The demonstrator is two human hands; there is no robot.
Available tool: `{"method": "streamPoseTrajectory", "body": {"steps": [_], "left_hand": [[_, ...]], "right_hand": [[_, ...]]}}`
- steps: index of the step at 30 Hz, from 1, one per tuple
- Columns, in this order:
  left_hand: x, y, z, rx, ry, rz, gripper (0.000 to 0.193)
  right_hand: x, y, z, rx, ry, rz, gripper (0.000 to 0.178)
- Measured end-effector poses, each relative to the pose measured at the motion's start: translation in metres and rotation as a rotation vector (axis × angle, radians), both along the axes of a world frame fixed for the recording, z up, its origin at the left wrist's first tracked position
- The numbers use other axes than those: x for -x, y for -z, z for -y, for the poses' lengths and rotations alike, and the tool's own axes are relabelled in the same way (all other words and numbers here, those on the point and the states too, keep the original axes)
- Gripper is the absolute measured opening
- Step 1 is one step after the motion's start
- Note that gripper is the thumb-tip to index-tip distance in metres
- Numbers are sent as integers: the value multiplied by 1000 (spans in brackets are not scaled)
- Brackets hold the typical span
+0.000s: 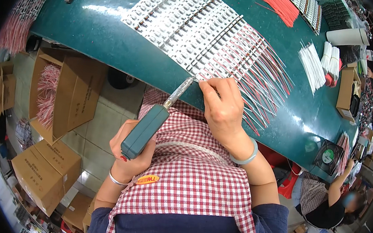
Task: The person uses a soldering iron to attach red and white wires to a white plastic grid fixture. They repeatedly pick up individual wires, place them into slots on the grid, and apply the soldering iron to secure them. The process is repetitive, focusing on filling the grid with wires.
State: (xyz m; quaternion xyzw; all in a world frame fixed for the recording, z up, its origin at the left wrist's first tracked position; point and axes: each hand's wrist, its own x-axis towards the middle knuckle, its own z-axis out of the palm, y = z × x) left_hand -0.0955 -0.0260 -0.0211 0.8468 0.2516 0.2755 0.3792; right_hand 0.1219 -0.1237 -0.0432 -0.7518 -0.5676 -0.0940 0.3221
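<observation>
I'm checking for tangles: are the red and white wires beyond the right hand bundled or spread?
Spread. The red and white wires fan out beyond the white circuit boards, with no band visible around them.

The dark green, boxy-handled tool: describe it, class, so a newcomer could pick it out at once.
Below the near edge of the dark green table, find the person's left hand. It holds the dark green, boxy-handled tool, whose silver shaft slants up toward flat white boards; its thick handle sets it apart from the thin red and white wires.
</observation>
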Motion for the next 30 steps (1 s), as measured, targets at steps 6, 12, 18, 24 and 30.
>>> {"method": "streamPoseTrajectory", "body": {"steps": [6, 12, 18, 24, 30], "left_hand": [[9, 6, 6, 96, -72, 0, 18], [27, 15, 10, 242, -184, -1, 23], [27, 23, 11, 352, -193, 77, 29], [-20, -7, 10, 702, -360, 388, 32], [-28, -5, -2, 649, -331, 369, 27]], "right_hand": [[0, 0, -1, 0, 1, 1, 26], [2, 3, 0, 9, -6, 7, 25], [3, 2, 1, -27, 14, -37, 21], [-12, -19, 6, -204, 95, -133, 19], [-136, -40, 68, -230, 486, 68, 9]]}}
